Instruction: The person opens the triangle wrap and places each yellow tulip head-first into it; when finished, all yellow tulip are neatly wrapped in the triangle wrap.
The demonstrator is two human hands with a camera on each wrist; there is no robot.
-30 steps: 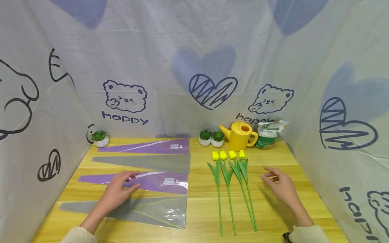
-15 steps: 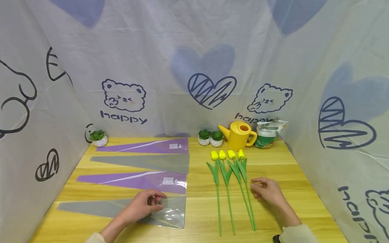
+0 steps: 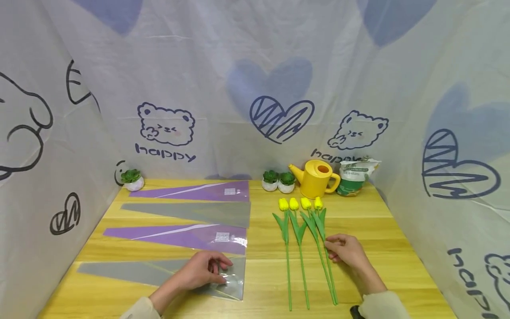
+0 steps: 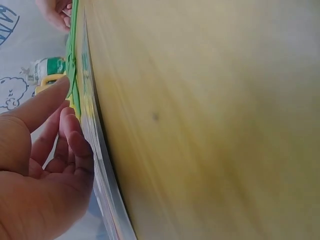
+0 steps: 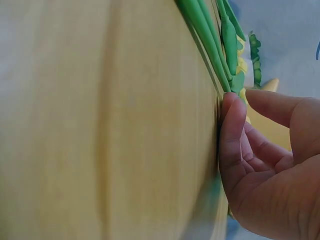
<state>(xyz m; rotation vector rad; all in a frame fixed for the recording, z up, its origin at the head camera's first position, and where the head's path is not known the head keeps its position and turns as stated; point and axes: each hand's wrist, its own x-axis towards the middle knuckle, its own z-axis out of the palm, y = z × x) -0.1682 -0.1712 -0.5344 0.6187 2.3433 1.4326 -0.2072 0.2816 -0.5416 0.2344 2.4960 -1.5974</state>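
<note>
Several yellow tulips point(image 3: 283, 204) with green leaves and thin stems lie side by side on the wooden table. My right hand point(image 3: 347, 253) is at the rightmost tulip point(image 3: 327, 261), fingertips at its stem below the leaves. In the right wrist view, thumb and forefinger stand slightly apart beside the green stems point(image 5: 207, 40). My left hand point(image 3: 208, 269) is over the wide, clear end of the nearest grey flower sleeve point(image 3: 119, 270), fingers loosely bent and thumb apart from them. The left wrist view shows this hand point(image 4: 50, 165) just above the sleeve's edge point(image 4: 102, 160), holding nothing.
Behind the near sleeve lie a purple sleeve point(image 3: 159, 235), a grey one point(image 3: 191, 212) and another purple one point(image 3: 199, 191). Along the back stand potted succulents point(image 3: 269, 180), a yellow watering can point(image 3: 314, 179) and a green-white bag point(image 3: 352, 177). Printed cloth point(image 3: 223, 146) encloses the table.
My left hand has moved right and nearer, from above the purple sleeve to the near grey sleeve's wide end. My right hand has come left to the rightmost tulip's stem.
</note>
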